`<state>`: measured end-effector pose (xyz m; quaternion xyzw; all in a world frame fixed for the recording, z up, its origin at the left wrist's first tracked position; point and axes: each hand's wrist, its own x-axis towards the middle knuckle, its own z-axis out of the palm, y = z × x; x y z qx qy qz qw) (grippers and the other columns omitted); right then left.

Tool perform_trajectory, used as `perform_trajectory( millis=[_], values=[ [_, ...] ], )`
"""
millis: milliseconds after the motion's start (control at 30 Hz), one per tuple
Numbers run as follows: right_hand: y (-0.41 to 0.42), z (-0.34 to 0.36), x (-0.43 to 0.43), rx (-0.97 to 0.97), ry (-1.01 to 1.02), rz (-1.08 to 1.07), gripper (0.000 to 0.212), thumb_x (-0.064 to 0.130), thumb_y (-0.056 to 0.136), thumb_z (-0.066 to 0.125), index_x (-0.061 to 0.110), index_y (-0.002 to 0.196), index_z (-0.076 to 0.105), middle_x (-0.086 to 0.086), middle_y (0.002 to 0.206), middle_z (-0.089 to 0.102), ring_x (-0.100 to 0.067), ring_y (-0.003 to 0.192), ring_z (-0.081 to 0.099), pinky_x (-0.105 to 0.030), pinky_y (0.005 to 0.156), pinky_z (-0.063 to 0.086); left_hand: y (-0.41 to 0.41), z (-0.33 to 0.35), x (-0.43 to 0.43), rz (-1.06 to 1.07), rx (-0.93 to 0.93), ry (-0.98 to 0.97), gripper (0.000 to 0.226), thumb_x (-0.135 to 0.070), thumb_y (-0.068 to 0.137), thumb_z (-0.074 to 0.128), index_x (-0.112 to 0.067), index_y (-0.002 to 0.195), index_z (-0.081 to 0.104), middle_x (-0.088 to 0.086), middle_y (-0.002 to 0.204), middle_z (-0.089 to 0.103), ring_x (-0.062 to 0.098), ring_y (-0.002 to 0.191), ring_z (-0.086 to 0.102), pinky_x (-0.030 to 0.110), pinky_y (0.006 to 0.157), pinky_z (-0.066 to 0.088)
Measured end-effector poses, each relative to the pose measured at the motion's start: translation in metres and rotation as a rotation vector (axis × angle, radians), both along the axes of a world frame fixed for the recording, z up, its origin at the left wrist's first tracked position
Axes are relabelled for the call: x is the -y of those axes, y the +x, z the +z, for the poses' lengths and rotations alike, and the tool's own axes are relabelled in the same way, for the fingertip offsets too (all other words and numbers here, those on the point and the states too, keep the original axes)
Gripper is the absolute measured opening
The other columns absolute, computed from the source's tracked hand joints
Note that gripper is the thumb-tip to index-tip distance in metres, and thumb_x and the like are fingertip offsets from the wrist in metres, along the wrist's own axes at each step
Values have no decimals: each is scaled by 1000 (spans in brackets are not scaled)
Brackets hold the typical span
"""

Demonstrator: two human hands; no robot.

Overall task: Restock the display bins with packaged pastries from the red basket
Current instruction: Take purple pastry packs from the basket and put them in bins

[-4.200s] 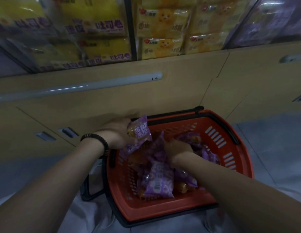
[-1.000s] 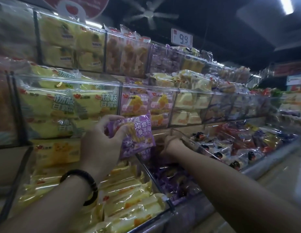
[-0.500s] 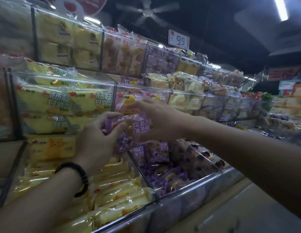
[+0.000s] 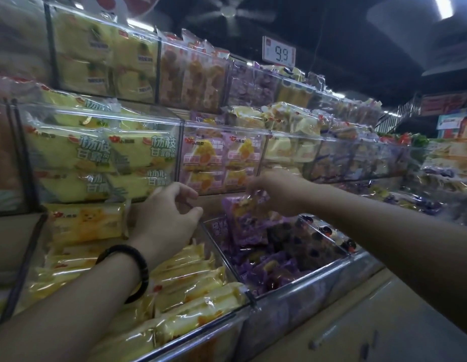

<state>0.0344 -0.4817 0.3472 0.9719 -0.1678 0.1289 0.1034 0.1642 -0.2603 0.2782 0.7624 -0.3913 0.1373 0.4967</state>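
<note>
My right hand [image 4: 276,193] pinches a purple pastry packet [image 4: 246,220] by its top edge and holds it upright over the clear bin of purple packets [image 4: 292,286] on the lowest shelf. My left hand [image 4: 165,218], with a black bracelet on its wrist, hovers just left of that bin with loosely curled fingers and holds nothing. The red basket is out of view.
A bin of yellow packets [image 4: 190,291] sits left of the purple bin. Above run clear bins of yellow [image 4: 102,158] and pink packets [image 4: 216,163], with more bins higher up. A price sign reading 9.9 [image 4: 279,52] hangs overhead. Tan cabinet fronts [image 4: 357,330] lie below the shelf.
The purple packet has passed from my left hand to my right, which has carried it rightward and down over the purple bin. My left hand now holds nothing.
</note>
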Motion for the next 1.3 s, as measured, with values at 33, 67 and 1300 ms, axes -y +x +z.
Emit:
perform_trajectory(
  millis=[33, 67, 1300],
  values=[
    [8, -10, -3, -39, 23, 7, 37, 38, 91, 78, 38, 126, 67, 5, 124, 70, -20, 111, 60, -44, 100, 49, 0, -1, 1, -31, -4, 38, 14, -29, 93, 76, -35, 103, 67, -12, 102, 65, 4, 82, 62, 16, 61, 41],
    [18, -21, -7, -73, 36, 26, 37, 44, 90, 77, 41, 125, 67, 8, 123, 69, -19, 111, 58, -44, 101, 44, 0, -3, 2, -66, -9, 71, 13, -28, 94, 75, -35, 103, 68, -11, 97, 69, 5, 82, 65, 17, 60, 43],
    [-172, -160, -244, 282, 555, 285, 13, 39, 90, 73, 26, 87, 75, 11, 75, 69, -2, 74, 65, -29, 65, 54, -184, -133, -203, -304, 51, 543, 20, -49, 92, 67, -39, 105, 55, -19, 97, 63, -2, 82, 60, 17, 64, 43]
  ],
)
